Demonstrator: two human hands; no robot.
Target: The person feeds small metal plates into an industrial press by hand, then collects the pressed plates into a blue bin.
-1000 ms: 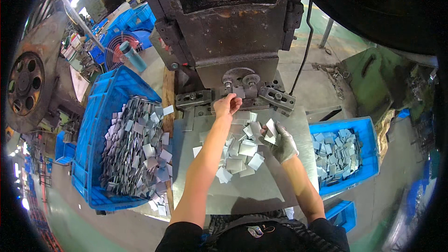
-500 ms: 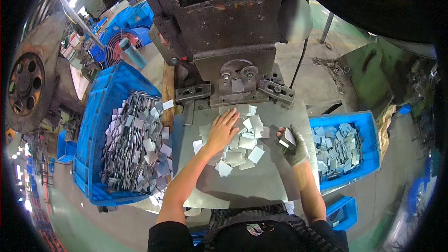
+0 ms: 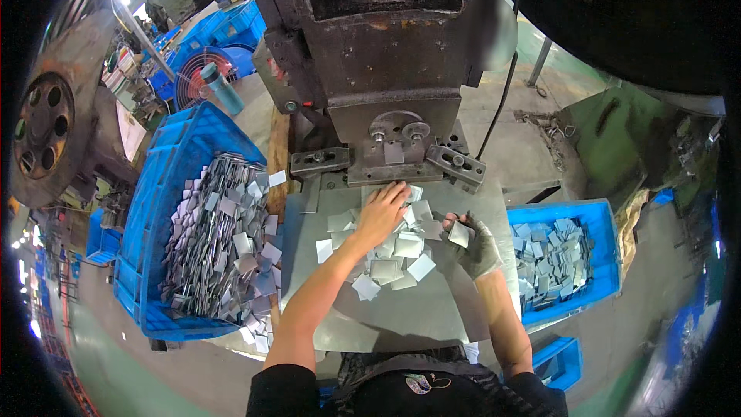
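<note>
Bare left hand (image 3: pixel 380 215) is flat on the heap of square metal blanks (image 3: pixel 394 251), fingers spread wide and pressing down, no single piece gripped that I can see. The heap lies on the steel surface (image 3: pixel 401 316) directly in front of the press (image 3: pixel 386 54), so blanks sit within a short reach of the die. One blank (image 3: pixel 394 152) sits in the die slot between the two clamps at the foot of the press, squared up to its guides.

Gloved right hand (image 3: pixel 477 243), to the right of the heap, has its fingers pinched on a single blank (image 3: pixel 458 234), held up off the surface and tilted, apart from the loose ones. The glove suits the job, I'd judge, given sharp sheet edges; the bare hand likely gives a better feel for sliding one piece off the pile.

Left of the press, a big blue crate (image 3: pixel 154 216) is heaped with the same grey squares, some spilling over its near edge onto the surface. Right of the press, a smaller blue bin (image 3: pixel 610 262) holds a shallower layer of pieces. Supply on one side, output on the other, it looks like. A red fan (image 3: pixel 202 77) stands behind the big crate.
</note>
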